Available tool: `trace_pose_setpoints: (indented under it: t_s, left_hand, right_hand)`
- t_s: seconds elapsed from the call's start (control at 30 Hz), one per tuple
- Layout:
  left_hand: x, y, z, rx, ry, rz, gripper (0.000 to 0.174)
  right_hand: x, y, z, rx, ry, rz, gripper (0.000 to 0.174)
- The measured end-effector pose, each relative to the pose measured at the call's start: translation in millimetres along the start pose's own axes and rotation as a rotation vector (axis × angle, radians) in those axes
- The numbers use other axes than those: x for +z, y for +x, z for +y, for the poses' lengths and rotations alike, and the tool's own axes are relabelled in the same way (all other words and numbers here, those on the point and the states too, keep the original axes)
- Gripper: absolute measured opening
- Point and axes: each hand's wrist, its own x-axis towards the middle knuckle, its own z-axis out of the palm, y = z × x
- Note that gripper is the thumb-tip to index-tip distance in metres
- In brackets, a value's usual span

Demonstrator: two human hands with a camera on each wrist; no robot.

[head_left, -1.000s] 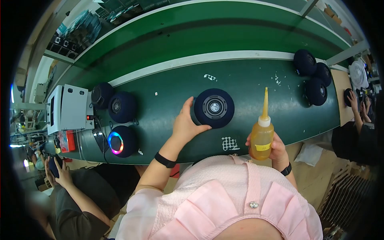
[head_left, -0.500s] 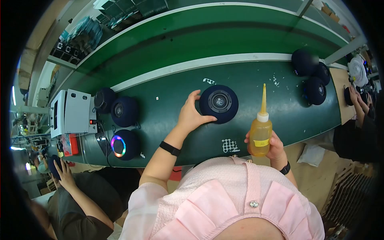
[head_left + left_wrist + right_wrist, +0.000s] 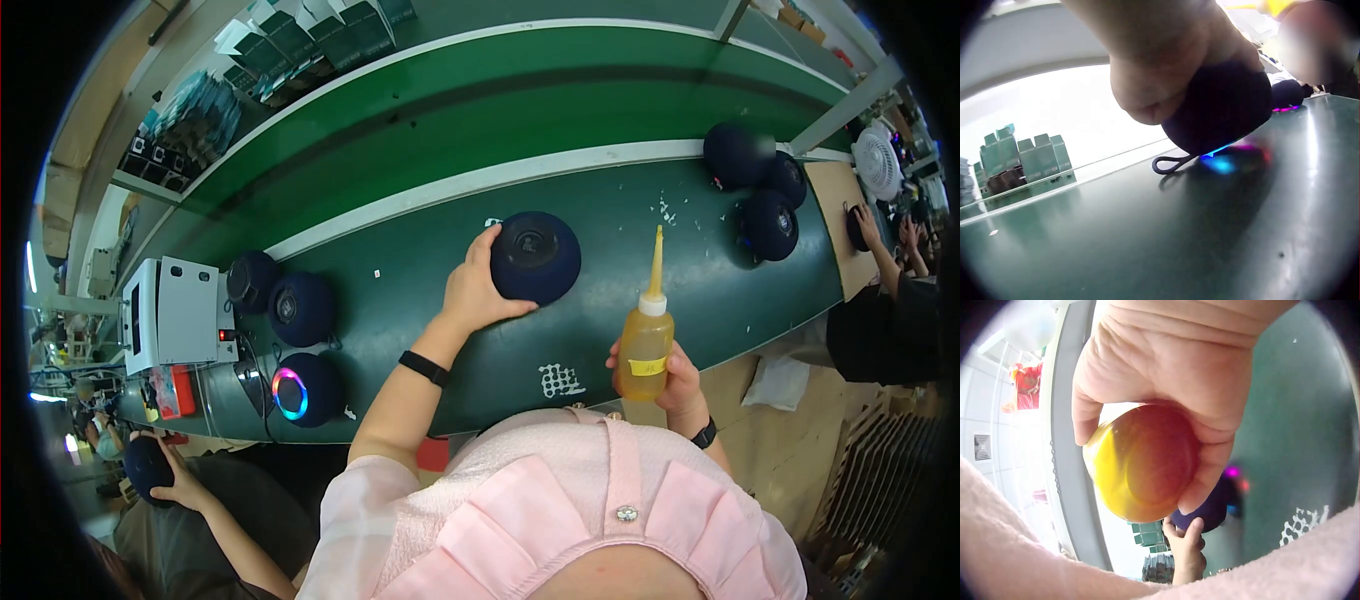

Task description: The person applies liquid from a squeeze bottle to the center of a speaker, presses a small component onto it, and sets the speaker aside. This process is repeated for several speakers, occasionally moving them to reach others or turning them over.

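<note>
In the head view my left hand (image 3: 475, 295) grips the side of a dark blue round speaker (image 3: 550, 270), thumb at its near edge and fingers at its far edge. The speaker's round base faces up and is tilted away. From the left wrist, coloured light glows under the speaker (image 3: 1222, 106), and a cord loop (image 3: 1169, 165) hangs from it close over the table. My right hand (image 3: 682, 378) holds a squeeze bottle (image 3: 645, 340) of amber liquid upright near the table's front edge. The bottle has a yellow label and a long nozzle (image 3: 657, 260) pointing up.
Several more speakers stand at the far right (image 3: 770, 225) and left (image 3: 300, 310) of the green table (image 3: 420, 365); one at left has a lit ring (image 3: 290, 393). A white box-shaped device (image 3: 175, 315) stands beyond them. White residue (image 3: 560, 380) marks the table. People work on both sides.
With my left hand still around it, the speaker has tipped so its base faces more away from me. My right hand keeps the bottle upright. The head view has shifted slightly.
</note>
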Motion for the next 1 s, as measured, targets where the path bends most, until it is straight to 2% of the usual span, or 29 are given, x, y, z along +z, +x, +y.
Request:
trace_pose_setpoints:
  t_s: [0.07, 0.2, 0.23, 0.3, 0.47, 0.53, 0.6, 0.63, 0.7, 0.83, 0.93, 1.0]
  left_hand:
    - [-5, 19, 1, -0.184, -0.175, -0.065, 0.105]
    - [-8, 56, -17, -0.386, -0.487, -0.063, 0.095]
    - [-3, 64, -28, -0.381, -0.483, -0.048, 0.095]
    - [3, 78, -42, -0.47, -0.665, -0.128, 0.094]
    - [9, 98, -33, -0.478, -0.65, -0.133, 0.095]
    - [10, 108, -21, -0.543, -0.606, -0.164, 0.096]
    - [7, 123, -3, -0.706, -0.658, -0.208, 0.098]
    - [7, 130, 3, -0.7, -0.66, -0.204, 0.098]
    - [6, 144, 14, -0.845, -0.731, -0.255, 0.1]
    - [22, 164, 21, -0.866, -0.788, -0.27, 0.097]
    - [44, 169, 34, -0.831, -0.865, -0.173, 0.095]
    - [68, 170, 45, -0.642, -0.799, 0.129, 0.092]
  right_hand:
    - [0, 0, -1, -0.011, 0.005, -0.007, 0.076]
    - [-2, -1, -5, -0.03, 0.025, -0.007, 0.076]
    - [-2, -2, -6, -0.041, 0.022, -0.004, 0.075]
    - [-2, -4, -9, -0.056, 0.022, -0.001, 0.073]
    - [-9, -11, -14, -0.089, 0.047, 0.051, 0.07]
    - [-16, -14, -17, -0.088, 0.072, 0.028, 0.069]
    - [-21, -16, -22, -0.1, 0.055, 0.022, 0.069]
    - [-22, -16, -26, -0.112, 0.036, 0.01, 0.069]
    - [-25, -20, -34, -0.125, 0.035, 0.001, 0.069]
    - [-33, -34, -49, -0.164, 0.03, 0.036, 0.07]
    - [-40, -46, -60, -0.182, 0.032, 0.103, 0.07]
    - [-48, -50, -66, -0.192, 0.027, 0.094, 0.071]
